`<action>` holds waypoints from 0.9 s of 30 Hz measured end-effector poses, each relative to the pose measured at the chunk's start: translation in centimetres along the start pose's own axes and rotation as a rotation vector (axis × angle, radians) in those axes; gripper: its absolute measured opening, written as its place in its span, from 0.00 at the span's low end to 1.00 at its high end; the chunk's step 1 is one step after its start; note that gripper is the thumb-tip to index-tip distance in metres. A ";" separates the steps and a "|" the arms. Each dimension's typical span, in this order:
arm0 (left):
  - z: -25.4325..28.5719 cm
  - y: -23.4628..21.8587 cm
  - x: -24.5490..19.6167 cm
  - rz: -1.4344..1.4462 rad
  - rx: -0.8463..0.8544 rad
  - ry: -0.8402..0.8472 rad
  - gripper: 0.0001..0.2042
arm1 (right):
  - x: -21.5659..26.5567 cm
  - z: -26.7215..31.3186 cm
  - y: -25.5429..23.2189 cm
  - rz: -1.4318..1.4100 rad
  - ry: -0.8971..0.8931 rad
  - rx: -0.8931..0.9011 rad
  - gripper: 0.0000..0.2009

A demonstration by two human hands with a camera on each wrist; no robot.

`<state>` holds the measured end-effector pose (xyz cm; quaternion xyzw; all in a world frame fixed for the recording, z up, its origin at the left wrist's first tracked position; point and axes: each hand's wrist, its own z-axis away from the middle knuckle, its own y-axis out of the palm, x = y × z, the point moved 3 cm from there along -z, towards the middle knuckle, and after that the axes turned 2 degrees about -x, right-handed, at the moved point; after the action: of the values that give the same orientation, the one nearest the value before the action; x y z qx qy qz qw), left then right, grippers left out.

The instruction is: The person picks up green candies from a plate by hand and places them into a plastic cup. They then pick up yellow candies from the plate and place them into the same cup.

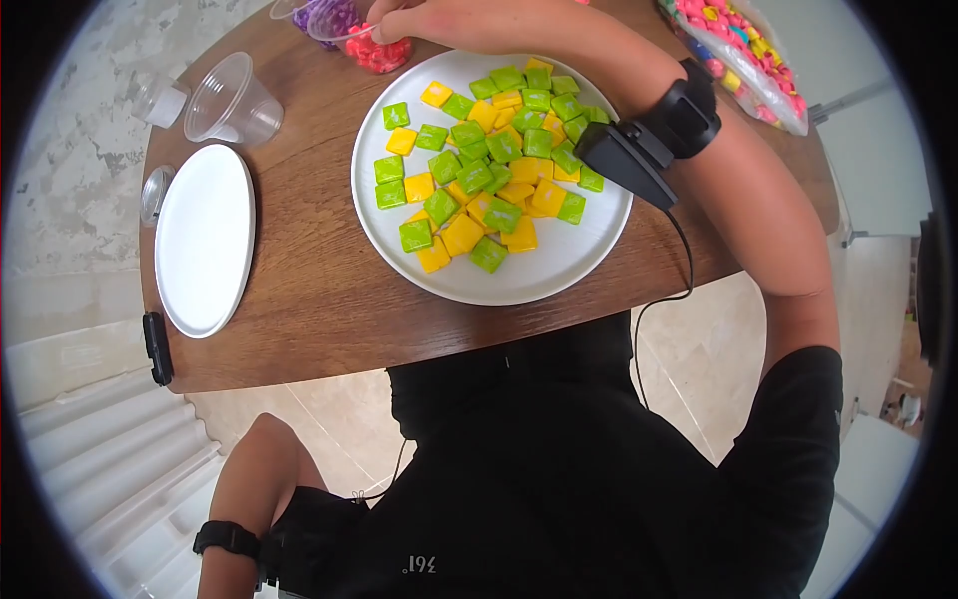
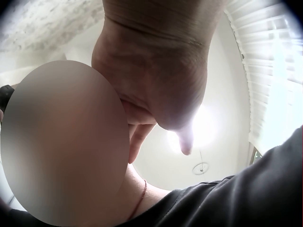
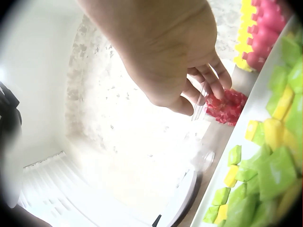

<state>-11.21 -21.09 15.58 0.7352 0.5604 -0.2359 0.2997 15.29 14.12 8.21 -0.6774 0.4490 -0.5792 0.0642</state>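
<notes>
At the top of the head view my right hand [image 1: 424,22] holds the rim of a clear cup with red pieces [image 1: 379,52] in it. In the right wrist view the fingers of that hand [image 3: 189,61] curl over the cup's rim beside the red pieces [image 3: 226,108]. Below stands a white plate [image 1: 399,262] of green and yellow square pieces [image 1: 469,178]. My left hand [image 2: 151,80] is raised near a blurred area in the left wrist view, thumb extended, holding nothing visible; the head view leaves it out.
An empty white oval plate [image 1: 205,240] lies at the left of the wooden table [image 1: 299,329]. Near it are clear cups [image 1: 235,100] and a black object [image 1: 157,347]. Purple pieces [image 1: 334,20] fill another cup. A bag of colourful pieces [image 1: 738,60] is at the upper right.
</notes>
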 end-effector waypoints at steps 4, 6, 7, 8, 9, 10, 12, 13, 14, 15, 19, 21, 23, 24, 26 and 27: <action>0.3 -0.2 -0.5 0.009 0.003 0.010 0.27 | -0.1 -1.6 0.5 0.006 0.074 0.009 0.12; 0.4 -0.3 -0.7 0.016 0.003 0.014 0.27 | -0.4 -2.5 0.8 -0.021 0.042 0.006 0.11; 0.5 -0.4 -0.8 0.019 0.004 0.016 0.27 | -0.9 -3.0 0.9 -0.049 0.012 0.003 0.11; 0.6 -0.4 -0.9 0.021 0.003 0.017 0.27 | -1.4 -3.6 1.1 -0.050 0.010 0.005 0.11; 0.7 -0.4 -1.0 0.021 0.003 0.018 0.27 | -1.7 -4.3 1.2 0.022 -0.036 -0.011 0.11; 0.7 -0.5 -1.2 0.022 0.003 0.019 0.27 | -1.6 -4.8 1.4 0.092 -0.081 -0.027 0.11; 0.9 -0.6 -1.4 0.026 0.003 0.021 0.27 | -1.8 -5.5 1.6 0.118 -0.073 -0.022 0.11; 1.0 -0.6 -1.5 0.029 0.003 0.024 0.27 | -1.7 -5.7 1.5 0.146 -0.064 -0.018 0.11; 1.1 -0.7 -1.6 0.030 0.002 0.024 0.27 | -1.5 -5.8 1.5 0.144 -0.065 -0.016 0.11; 1.2 -0.8 -1.9 0.030 0.001 0.024 0.27 | -1.3 -6.0 1.4 0.161 -0.036 0.019 0.12; 1.7 -0.9 -2.8 0.030 0.000 0.024 0.27 | -0.5 -5.9 1.3 -0.001 0.028 0.142 0.13; 1.8 -1.0 -3.1 0.033 0.000 0.023 0.27 | 1.5 -5.3 0.8 0.170 -0.035 0.086 0.12; 2.0 -1.0 -3.3 0.039 -0.001 0.024 0.27 | 2.9 -4.8 1.2 0.342 -0.097 0.030 0.12; 2.1 -1.1 -3.3 0.042 -0.001 0.024 0.27 | 3.7 -5.0 1.7 0.381 -0.150 -0.109 0.10; 2.0 -1.1 -3.5 0.050 0.005 0.023 0.27 | 4.8 -7.1 4.3 0.474 -0.241 -0.136 0.08; 1.9 -1.1 -3.6 0.053 0.009 0.025 0.27 | 4.7 -8.6 6.2 0.529 -0.281 -0.023 0.12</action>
<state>-13.18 -24.66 16.47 0.7539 0.5434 -0.2214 0.2956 4.34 10.96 10.64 -0.6111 0.6030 -0.4378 0.2669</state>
